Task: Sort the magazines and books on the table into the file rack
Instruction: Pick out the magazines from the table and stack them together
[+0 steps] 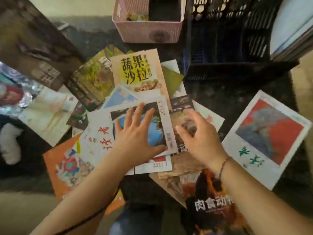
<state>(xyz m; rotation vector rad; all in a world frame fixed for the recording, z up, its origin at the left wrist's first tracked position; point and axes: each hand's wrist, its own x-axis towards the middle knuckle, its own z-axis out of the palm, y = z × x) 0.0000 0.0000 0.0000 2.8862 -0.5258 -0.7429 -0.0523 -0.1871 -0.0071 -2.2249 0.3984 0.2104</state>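
Observation:
Several magazines and books lie overlapped on the dark table (225, 99). My left hand (135, 134) rests flat, fingers spread, on a white magazine with a blue picture (160, 122). My right hand (198, 134) hovers with loosely curved fingers over a brown-covered magazine (179, 114) beside it and holds nothing. A yellow salad cookbook (137, 70) lies farther back. A white magazine with a red picture (269, 136) lies apart at the right. The dark file rack (225, 36) stands at the back right.
A pink basket (149, 29) stands at the back centre. An orange magazine (66, 165) lies near left, and a dark animal book (211, 204) sits at the near edge. More books are piled at the left (93, 78). A stack of papers (291, 26) fills the far right.

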